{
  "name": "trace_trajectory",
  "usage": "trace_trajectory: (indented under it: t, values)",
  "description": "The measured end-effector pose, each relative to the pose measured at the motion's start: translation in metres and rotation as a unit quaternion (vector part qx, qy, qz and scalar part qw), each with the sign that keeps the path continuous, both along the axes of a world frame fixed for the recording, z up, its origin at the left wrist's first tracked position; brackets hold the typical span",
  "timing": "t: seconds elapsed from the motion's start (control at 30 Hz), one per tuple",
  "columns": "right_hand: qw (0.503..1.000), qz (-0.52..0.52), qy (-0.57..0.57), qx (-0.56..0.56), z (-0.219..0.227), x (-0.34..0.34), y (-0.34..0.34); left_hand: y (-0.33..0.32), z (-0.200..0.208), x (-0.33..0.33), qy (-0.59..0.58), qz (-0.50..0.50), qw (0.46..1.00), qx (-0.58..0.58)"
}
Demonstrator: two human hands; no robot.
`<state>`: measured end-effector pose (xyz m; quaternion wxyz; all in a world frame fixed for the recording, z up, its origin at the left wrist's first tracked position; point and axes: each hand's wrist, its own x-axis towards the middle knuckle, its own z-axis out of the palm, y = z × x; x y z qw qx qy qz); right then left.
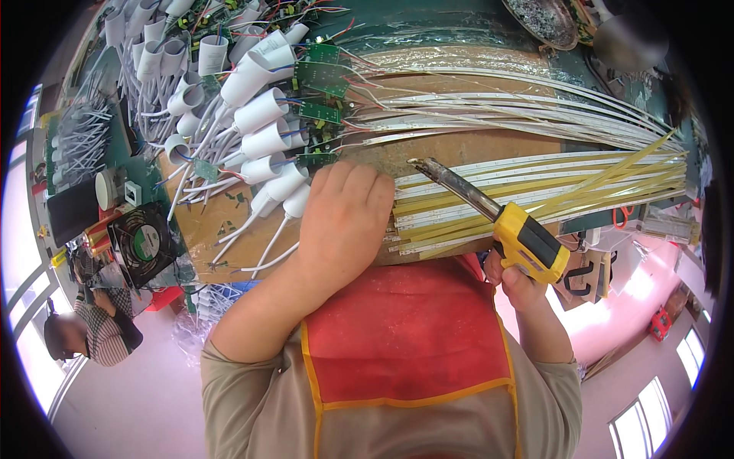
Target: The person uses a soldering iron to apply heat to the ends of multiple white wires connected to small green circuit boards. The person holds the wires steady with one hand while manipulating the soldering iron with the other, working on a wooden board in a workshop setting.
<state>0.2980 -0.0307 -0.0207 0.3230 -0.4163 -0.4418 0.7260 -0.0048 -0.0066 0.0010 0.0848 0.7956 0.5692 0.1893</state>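
My right hand point(520, 284) grips a yellow-and-black soldering gun point(535, 245). Its metal barrel points up and left, with the dark tip over the board close to my left hand. My left hand point(348, 214) rests on the board, fingers curled; whatever they hold is hidden. Just beyond those fingers lies a green circuit board point(316, 159) wired to a white plastic cup point(264, 168). Beside them on the right lie bare LED strips point(459, 210), white and yellow, in a fanned bundle. Farther back, more white strips point(489, 115) run from wired circuit boards point(321, 78).
White cups with grey cables point(153, 61) crowd the back left of the brown work board point(206, 245). A black fan point(143, 243) stands at the left edge. At the back right sits a round metal dish point(543, 21). Red-handled scissors point(623, 218) lie right; another person point(103, 329) is at far left.
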Motion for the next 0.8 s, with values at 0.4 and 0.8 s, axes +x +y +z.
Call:
trace_trajectory:
  t: [0.4, 0.8]
  values:
    - [1.000, 0.008, 0.023, -0.014, 0.0025, 0.0026, 0.0042, 0.0002, -0.0009, 0.0000, 0.002, 0.002, 1.000, 0.002]
    - [0.999, -0.008, 0.029, -0.019, 0.0047, -0.0008, 0.0034, -0.0004, 0.0030, -0.0002, 0.007, 0.002, 1.000, -0.016]
